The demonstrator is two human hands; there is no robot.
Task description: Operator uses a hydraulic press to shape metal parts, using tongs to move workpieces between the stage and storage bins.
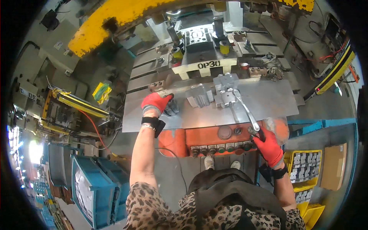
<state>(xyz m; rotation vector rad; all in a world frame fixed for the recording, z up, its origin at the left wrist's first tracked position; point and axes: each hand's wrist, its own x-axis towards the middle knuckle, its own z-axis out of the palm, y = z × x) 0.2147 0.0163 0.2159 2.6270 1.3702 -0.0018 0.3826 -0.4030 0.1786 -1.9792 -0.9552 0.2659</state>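
My left hand (155, 102), in a red glove, has its fingers curled at the upper end of a row of stacked grey metal parts (171, 108) on the metal sheet. In its red glove, my right hand (270, 148) is closed round the dark handle of a long metal tool (247, 110). The tool's round tip rests at or just above a flat, stamped metal part (228, 97). Behind that lies another stamped part (226, 81). Between my hands stands a second stack of metal parts (199, 96).
Beyond the sheet (264, 100) is a press die (198, 38) with posts. An orange control panel (224, 142) with several buttons sits below the sheet's near edge. Yellow crates (306, 183) of parts stand right, a blue bin (100, 188) left. Yellow guard bars (337, 69) flank the press.
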